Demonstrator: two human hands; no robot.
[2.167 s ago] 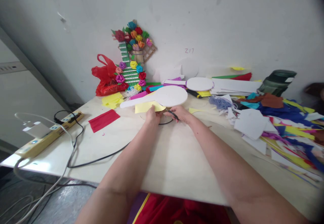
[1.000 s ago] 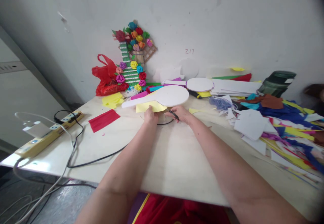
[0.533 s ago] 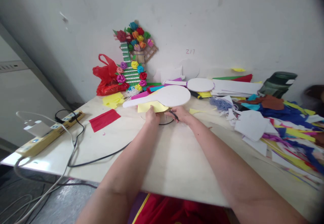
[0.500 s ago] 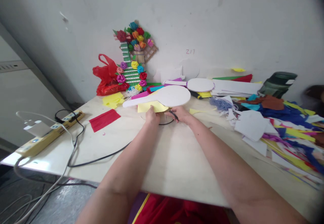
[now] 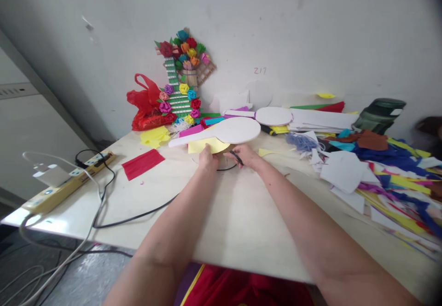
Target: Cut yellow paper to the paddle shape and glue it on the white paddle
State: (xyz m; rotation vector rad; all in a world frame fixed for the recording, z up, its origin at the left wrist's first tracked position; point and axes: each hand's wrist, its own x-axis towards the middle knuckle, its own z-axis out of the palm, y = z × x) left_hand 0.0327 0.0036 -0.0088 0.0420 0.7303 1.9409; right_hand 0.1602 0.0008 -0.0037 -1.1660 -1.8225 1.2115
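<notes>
My left hand (image 5: 207,158) pinches a yellow paper sheet (image 5: 203,146), its thumb on top. Against the sheet lies a white paddle-shaped cutout (image 5: 238,130), its round end to the right and its narrow handle to the left; the sheet's edge follows its curve. Close by on the right, my right hand (image 5: 246,155) is closed around what look like black-handled scissors (image 5: 237,158), held at the yellow sheet's right edge. Their blades are hard to make out. A black cord (image 5: 226,169) passes beneath both hands.
Left lie red paper (image 5: 142,163) and a power strip (image 5: 65,184) with cables. A flower craft (image 5: 181,80) and red bag (image 5: 145,103) stand behind. Another white paddle cutout (image 5: 274,116) lies at the back; paper scraps (image 5: 397,172) and a dark green bottle (image 5: 380,114) are right.
The white cutout and yellow sheet have shifted very slightly to the right. Both hands keep nearly the same place and grip.
</notes>
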